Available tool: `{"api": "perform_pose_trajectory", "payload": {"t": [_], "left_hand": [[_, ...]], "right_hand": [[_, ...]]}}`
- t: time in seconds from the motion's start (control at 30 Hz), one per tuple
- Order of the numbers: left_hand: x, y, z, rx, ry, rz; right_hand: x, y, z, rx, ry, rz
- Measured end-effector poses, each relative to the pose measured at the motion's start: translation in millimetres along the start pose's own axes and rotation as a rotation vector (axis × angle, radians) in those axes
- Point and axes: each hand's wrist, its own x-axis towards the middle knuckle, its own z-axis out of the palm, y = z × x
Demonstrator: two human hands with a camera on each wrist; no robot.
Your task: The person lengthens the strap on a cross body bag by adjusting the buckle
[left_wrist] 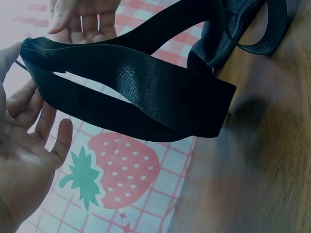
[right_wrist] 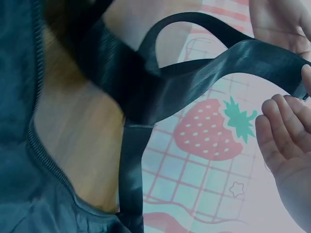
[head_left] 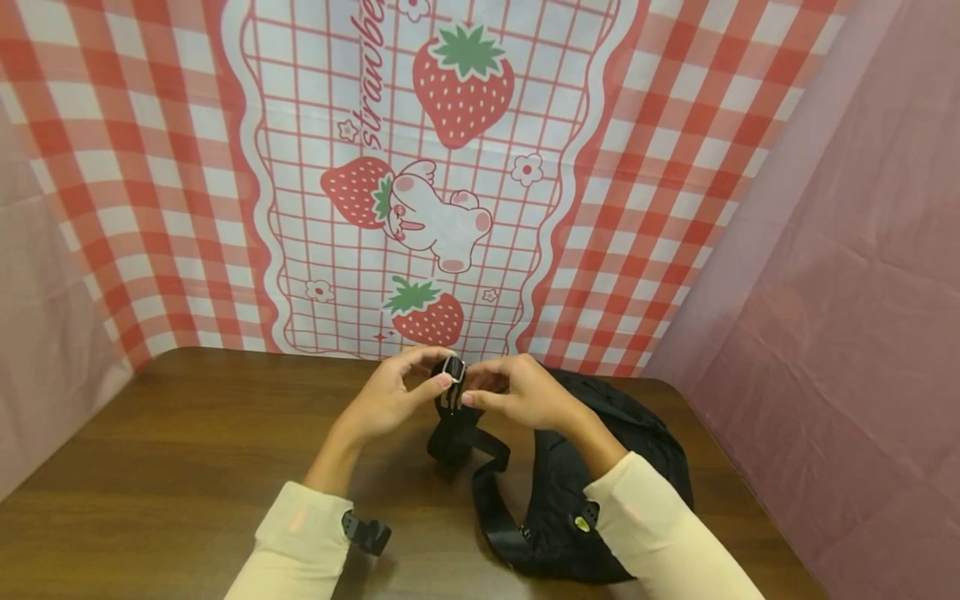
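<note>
On brown table (head_left: 180, 467), black bag (head_left: 558, 508); red-checked strawberry cloth (head_left: 517, 217) behind.

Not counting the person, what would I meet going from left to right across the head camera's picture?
Left pinkish cloth, left wrist fitting, silver buckle, black bag, right pinkish cloth.

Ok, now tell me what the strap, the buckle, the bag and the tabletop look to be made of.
Strap: black webbing, probably nylon or polyester, satiny; fine ribbing catches the light.
Buckle: likely metal, possibly plated plastic; bright silvery edges.
Bag: soft black fabric, perhaps nylon, faintly glossy; its surface creases.
Tabletop: wood or wood-look laminate, smooth-looking; brown grain shows.
</note>
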Motion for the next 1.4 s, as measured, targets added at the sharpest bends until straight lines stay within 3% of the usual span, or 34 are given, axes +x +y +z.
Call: {"api": "perform_pose_trajectory", "payload": {"t": [0.3, 0.6, 0.9, 1.1, 1.4], "left_hand": [[0.6, -0.8, 1.9, 0.02, -0.016, -0.009], [0.6, 0.6, 3.3, 0.038, -0.036, -0.023], [-1.1, -17.5, 1.6, -0.021, -0.036, -0.157], [-1.6, -25.6, 3.8, -0.079, -0.029, -0.158], [-0.6, -18.9, 4.5, -0.181, -0.017, -0.135]], "right_hand": [[1.3, 0.6, -2.2, -0.003, 0.09, -0.019], [-0.2, 1.9, -2.1, 0.025, 0.121, -0.04], [-6.4, 3.0, -12.1, 0.065, 0.206, -0.065], [-7.2, 1.7, -15.7, 0.11, 0.205, -0.082], [-5.2, 1.5, -16.8, 0.132, 0.183, -0.103]]}}
